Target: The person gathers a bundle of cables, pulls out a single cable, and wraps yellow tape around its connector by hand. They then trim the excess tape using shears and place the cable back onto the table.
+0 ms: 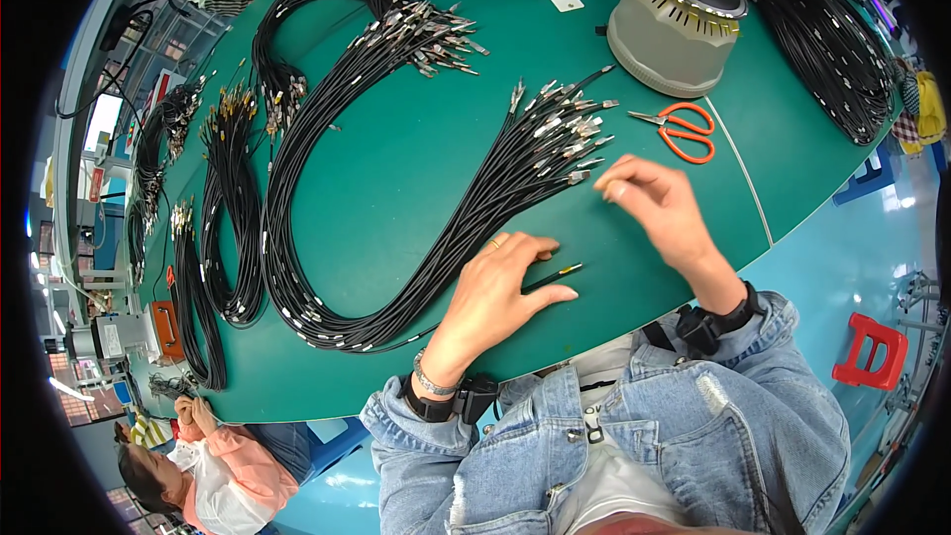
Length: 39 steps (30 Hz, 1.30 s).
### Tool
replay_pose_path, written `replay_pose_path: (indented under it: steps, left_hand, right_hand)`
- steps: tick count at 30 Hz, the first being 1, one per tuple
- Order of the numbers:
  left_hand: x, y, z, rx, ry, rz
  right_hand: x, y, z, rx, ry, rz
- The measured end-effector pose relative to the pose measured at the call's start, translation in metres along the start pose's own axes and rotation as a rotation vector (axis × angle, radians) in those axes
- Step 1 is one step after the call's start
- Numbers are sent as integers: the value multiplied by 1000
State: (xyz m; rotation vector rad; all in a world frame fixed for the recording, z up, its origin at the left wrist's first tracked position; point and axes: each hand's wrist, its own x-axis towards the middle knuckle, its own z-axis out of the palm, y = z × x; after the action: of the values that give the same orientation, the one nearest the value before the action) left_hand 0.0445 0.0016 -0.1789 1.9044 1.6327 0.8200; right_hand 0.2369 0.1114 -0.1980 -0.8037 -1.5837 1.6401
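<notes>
My left hand (505, 287) is curled low over the green table, around a thin black cable. The cable's end (568, 271), with a yellow band and a metal tip, sticks out between thumb and fingers. To the right, my right hand (658, 203) is raised with thumb and fingertips drawn together; whatever they pinch, if anything, is too small to make out. Just beyond those fingertips lie the metal connector ends (570, 129) of a large bundle of black cables (287, 208), which curves in a U across the table.
Scissors (686, 133) with orange handles lie right of the connectors. Behind them stands a grey round machine (669, 35). More cable bundles lie at left (230, 208) and far right (822, 50). A co-worker (233, 471) sits at lower left; a red stool (872, 352) stands at right.
</notes>
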Motion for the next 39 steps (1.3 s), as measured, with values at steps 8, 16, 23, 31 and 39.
replay_pose_path:
  steps: [8, 16, 23, 31, 39]
  left_hand:
    - [14, -4, 12, 471, 342, -3]
    - [3, 5, 17, 572, 308, -55]
    - [-29, 8, 15, 488, 391, 63]
    - [-8, 42, 25, -72, 296, -202]
    - [27, 59, 43, 16, 224, -50]
  right_hand:
    - [3, -16, -65, -56, 206, 15]
    - [-18, -8, -71, -58, 39, 114]
    - [-43, -12, -46, -131, 91, 109]
    - [-31, -6, -43, 32, 126, 135]
    - [-33, -21, -73, 229, 38, 22]
